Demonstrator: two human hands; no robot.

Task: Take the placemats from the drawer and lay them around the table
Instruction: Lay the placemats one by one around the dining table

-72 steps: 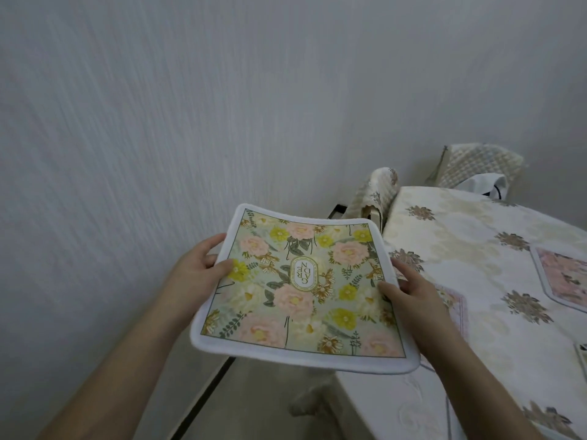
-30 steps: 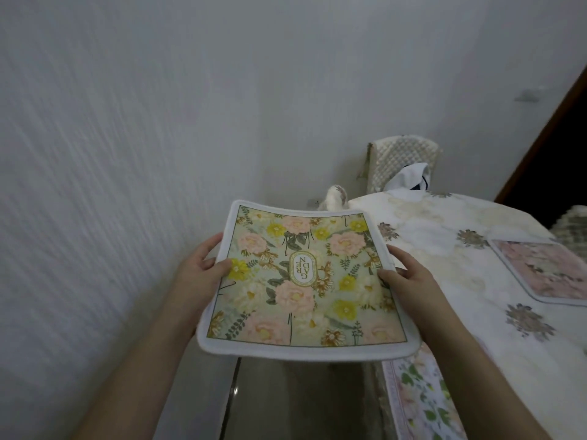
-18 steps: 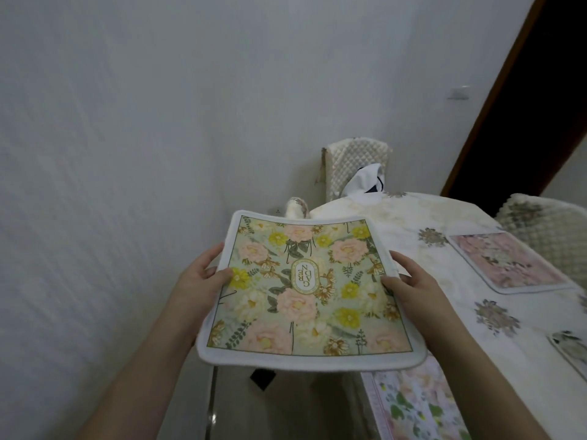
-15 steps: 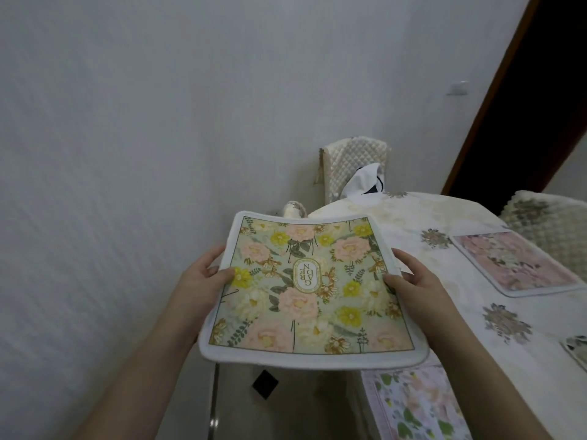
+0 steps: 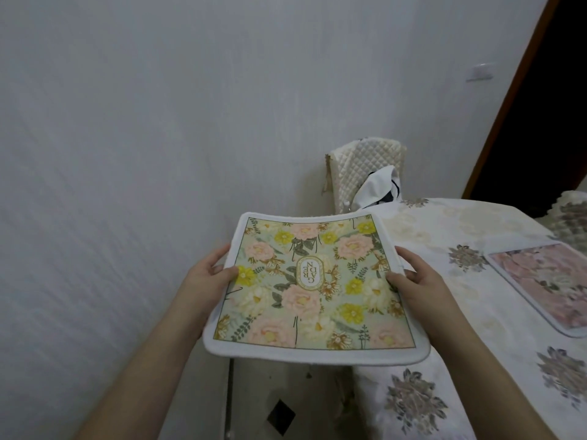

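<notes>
Floral white-bordered placemat (image 5: 313,290) held level between left hand (image 5: 205,281) and right hand (image 5: 419,281), each gripping a side edge

Green placemat (image 5: 313,289) carried further along table (image 5: 451,300), bottom placemat gone

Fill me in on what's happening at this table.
A person holds a green-and-yellow floral placemat with a white border in the air, left hand and right hand each gripping a side edge. It hangs over the near corner of the cream floral-clothed table. A pink floral placemat already lies on the table.
</notes>
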